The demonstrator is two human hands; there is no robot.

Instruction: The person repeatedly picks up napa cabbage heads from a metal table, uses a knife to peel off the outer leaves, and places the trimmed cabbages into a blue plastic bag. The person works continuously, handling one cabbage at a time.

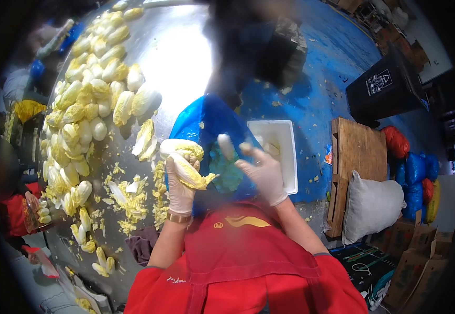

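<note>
My left hand (179, 196), in a pale glove, holds a napa cabbage: a rounded whitish head (178, 147) and a slimmer yellow-white piece (190, 172) lie together in it. I cannot tell whether the two are joined. My gloved right hand (266, 174) is blurred, its fingers spread over the right side of an open blue plastic bag (192, 114). A blurred white piece (225, 146) is over the bag, apart from the right fingers. Greenish contents (225, 168) show inside the bag. Left of my left hand, a split cabbage piece (145, 141) lies on the metal table (133, 172).
Many cabbages (90, 86) are heaped along the table's far side, with leaf scraps (133, 204) nearer. A white foam box (293, 157) stands right of the bag. Farther right are a wooden pallet (361, 145), a white sack (372, 208) and a black bin (384, 86). Other people work across the table.
</note>
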